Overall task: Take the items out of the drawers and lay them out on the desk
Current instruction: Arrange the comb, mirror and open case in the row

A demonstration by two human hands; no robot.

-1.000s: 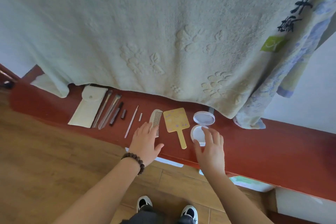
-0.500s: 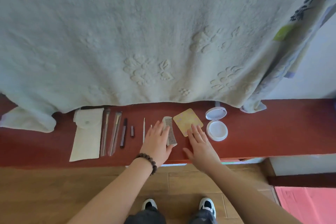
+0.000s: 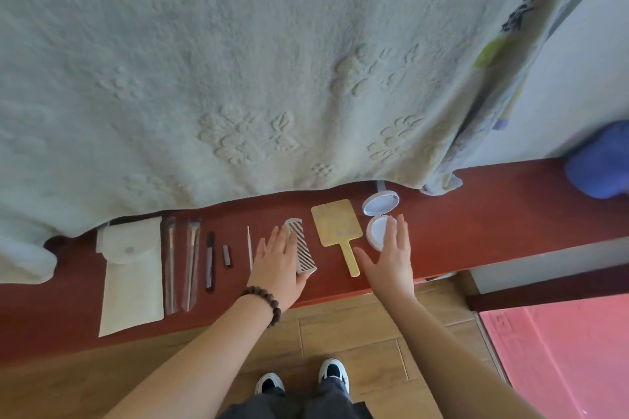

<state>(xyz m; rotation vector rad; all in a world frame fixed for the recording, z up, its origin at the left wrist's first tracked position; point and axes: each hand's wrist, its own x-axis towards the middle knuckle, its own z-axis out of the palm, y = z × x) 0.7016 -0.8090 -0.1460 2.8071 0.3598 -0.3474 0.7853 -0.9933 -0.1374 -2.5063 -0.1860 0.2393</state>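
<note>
A row of items lies on the red desk. From the left: a white pouch, two wrapped brushes, a dark pencil, a small dark cap, a thin white stick, a pale comb, a yellow hand mirror and an open white compact. My left hand lies flat with straight fingers, its edge against the comb. My right hand is spread flat between the mirror handle and the compact, partly covering the compact.
A large pale embossed blanket hangs over the back of the desk. A blue rounded object sits at the far right of the desk. Below are wooden floor, a pink mat and my shoes.
My right hand has slid right, off the yellow mirror toward the compact, uncovering the mirror's handle. My left hand stays by the comb. The camera view has shifted.
</note>
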